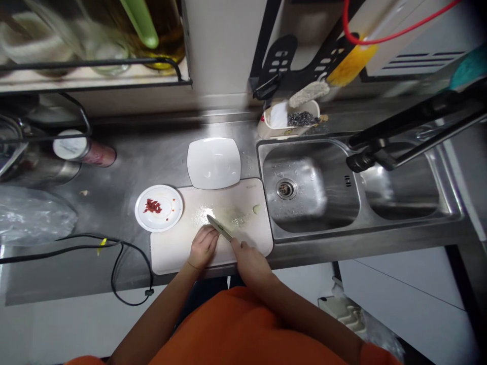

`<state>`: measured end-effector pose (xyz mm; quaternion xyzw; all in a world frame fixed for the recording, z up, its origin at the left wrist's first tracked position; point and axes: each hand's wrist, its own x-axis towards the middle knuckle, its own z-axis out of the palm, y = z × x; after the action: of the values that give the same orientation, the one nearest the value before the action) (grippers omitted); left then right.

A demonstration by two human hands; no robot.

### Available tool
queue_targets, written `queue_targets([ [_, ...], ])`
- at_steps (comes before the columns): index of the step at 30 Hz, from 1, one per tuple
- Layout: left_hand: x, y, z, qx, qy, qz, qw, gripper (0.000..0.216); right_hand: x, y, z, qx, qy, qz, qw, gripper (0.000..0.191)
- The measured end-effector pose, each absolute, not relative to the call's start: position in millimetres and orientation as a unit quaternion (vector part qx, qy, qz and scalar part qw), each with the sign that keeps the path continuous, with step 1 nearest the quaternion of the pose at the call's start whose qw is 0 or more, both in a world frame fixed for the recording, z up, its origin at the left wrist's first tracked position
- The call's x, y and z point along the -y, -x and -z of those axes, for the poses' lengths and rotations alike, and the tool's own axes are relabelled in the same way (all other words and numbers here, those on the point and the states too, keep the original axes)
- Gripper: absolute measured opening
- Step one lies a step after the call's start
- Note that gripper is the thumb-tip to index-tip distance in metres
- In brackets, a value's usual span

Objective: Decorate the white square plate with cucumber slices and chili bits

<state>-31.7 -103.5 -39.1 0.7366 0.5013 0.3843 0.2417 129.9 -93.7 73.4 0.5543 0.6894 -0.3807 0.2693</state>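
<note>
My right hand (252, 261) is wrapped round the handle of a kitchen knife (220, 227), whose blade points up and left over the pale cutting board (171, 258). Close beside the blade, my left hand (204, 247) rests on the board with its fingers curled together. Whatever lies under those fingers is hidden. Wet, light-coloured bits are scattered around the knife tip, and a small pale green slice (256, 209) lies at the board's right side. A white plate (143, 221) with chopped red pieces (152, 206) overlaps the board's upper left corner.
A square white dish (213, 163) stands behind the board. To the right is a double steel sink (312, 223) under a black faucet (365, 159). At left are a plastic bag (34, 215), a looped black cable (114, 274) and a lidded canister (85, 149).
</note>
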Motion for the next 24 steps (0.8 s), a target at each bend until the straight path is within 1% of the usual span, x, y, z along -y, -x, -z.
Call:
queue_targets([
  [5,102.5,31.7,37.5,-0.504,-0.74,-0.38,0.234,0.016,93.3,-129.3,-61.6,-0.695,-0.561,0.376,0.248,0.041],
  [9,102.0,32.4,34.5,-0.503,-0.743,-0.366,0.249,0.016,97.9,-139.2,-63.0,-0.688,-0.567,0.39,0.229,0.042],
  [19,103.8,32.3,38.1,-0.503,-0.741,-0.385,0.223,0.015,121.1,-155.7,-81.2,-0.671,-0.571,0.398,0.254,0.048],
  [24,103.4,32.3,36.8,-0.505,-0.744,-0.383,0.212,0.015,121.8,-155.8,-82.5,-0.673,-0.573,0.394,0.251,0.044],
])
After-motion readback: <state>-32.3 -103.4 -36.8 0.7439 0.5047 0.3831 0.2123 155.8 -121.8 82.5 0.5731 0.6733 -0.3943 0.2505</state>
